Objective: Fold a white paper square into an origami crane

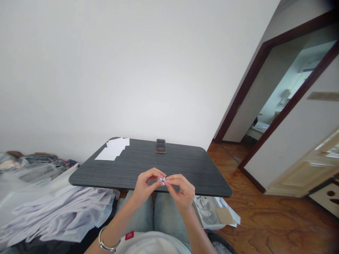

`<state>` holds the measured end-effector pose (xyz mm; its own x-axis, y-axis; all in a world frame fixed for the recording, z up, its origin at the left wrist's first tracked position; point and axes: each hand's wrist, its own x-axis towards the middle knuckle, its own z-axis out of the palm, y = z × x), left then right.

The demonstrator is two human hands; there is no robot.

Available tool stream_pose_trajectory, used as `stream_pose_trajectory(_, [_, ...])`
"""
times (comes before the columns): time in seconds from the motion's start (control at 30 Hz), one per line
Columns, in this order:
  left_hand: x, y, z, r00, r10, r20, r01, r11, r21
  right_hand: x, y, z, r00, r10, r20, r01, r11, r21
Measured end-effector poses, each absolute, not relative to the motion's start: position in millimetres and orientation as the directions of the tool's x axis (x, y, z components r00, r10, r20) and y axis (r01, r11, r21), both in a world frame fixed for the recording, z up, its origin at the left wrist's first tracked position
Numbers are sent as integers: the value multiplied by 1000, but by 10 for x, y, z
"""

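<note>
Between my two hands is a small folded piece of white and pale purple paper (161, 180), held over the near edge of the table. My left hand (146, 181) pinches its left side with thumb and fingertips. From the other side, my right hand (182, 188) grips it the same way. My fingertips cover part of the piece, so its exact shape is hard to make out. Several white paper sheets (112, 149) lie overlapping at the far left of the dark table (137, 155). A phone (160, 145) stands propped near the table's back edge.
A white wall (159, 70) rises behind the table. On the left lies a heap of white cloth or paper (66, 211) beside clear plastic. A white box (212, 211) of small items sits below the table's right side. An open doorway (265, 98) is farther right.
</note>
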<state>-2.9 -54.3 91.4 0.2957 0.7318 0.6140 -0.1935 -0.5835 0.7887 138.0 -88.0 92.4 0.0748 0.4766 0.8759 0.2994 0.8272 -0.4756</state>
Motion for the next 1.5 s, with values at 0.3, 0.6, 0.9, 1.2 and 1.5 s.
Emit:
stream_pose_trajectory(0.3, [-28, -569, 957, 306, 717, 626, -169, -606, 777, 1353, -895, 937, 86, 462, 883, 322, 825, -464])
stream_pose_trajectory(0.6, [-15, -556, 900, 253, 748, 613, -173, -588, 790, 1288, -904, 886, 186, 445, 876, 333, 810, -483])
stream_pose_trajectory(0.9, [-8, -579, 939, 260, 743, 616, -163, -595, 787, 1267, -921, 934, 246, 575, 780, 149, 773, -617])
stream_pose_trajectory(1.2, [-12, -594, 949, 253, 737, 627, -186, -599, 779, 1268, -931, 888, 267, 623, 736, 39, 756, -654])
stream_pose_trajectory(1.5, [-10, -598, 947, 275, 743, 610, -232, -565, 792, 1260, -952, 910, 302, 615, 728, 86, 743, -664])
